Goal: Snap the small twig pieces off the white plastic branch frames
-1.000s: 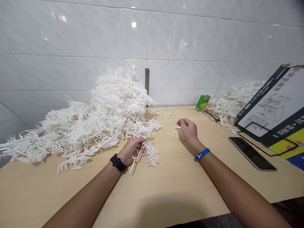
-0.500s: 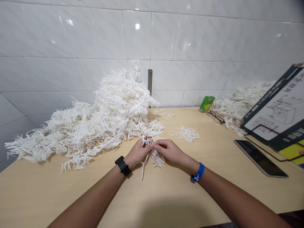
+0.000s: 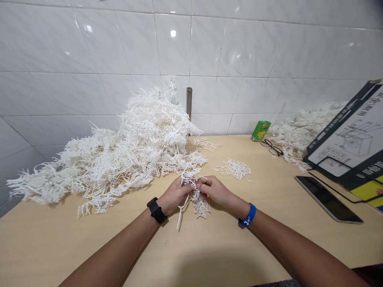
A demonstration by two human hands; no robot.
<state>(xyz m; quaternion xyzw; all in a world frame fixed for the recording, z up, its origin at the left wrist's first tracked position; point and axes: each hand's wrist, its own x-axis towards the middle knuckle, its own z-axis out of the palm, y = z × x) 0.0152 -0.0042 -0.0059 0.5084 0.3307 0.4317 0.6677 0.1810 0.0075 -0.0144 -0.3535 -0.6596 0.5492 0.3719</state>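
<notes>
My left hand [image 3: 176, 194], with a black watch on its wrist, is closed around a clump of white branching plastic pieces [image 3: 200, 204]. Thin twigs hang below the fingers, and one thicker forked stem sticks out toward me. My right hand [image 3: 214, 190], with a blue wristband, pinches at the right side of the same clump; the exact bit between its fingertips is too small to make out. Just beyond the left hand rises a large heap of similar white branching pieces [image 3: 143, 139]. A small pile of loose short white sticks [image 3: 236, 169] lies past the right hand.
Several stripped-looking white stems [image 3: 207, 144] lie by the heap. At the right are a green box [image 3: 260, 130], eyeglasses [image 3: 271, 147], another white heap [image 3: 302, 123], a dark tablet-like device [image 3: 329, 199] and a leaning printed carton [image 3: 350, 139]. A tiled wall [image 3: 239, 52] backs the table.
Both hands shift slightly, and the right fingertips have moved a little apart from the left ones. The clump is turned, with its twigs hanging lower.
</notes>
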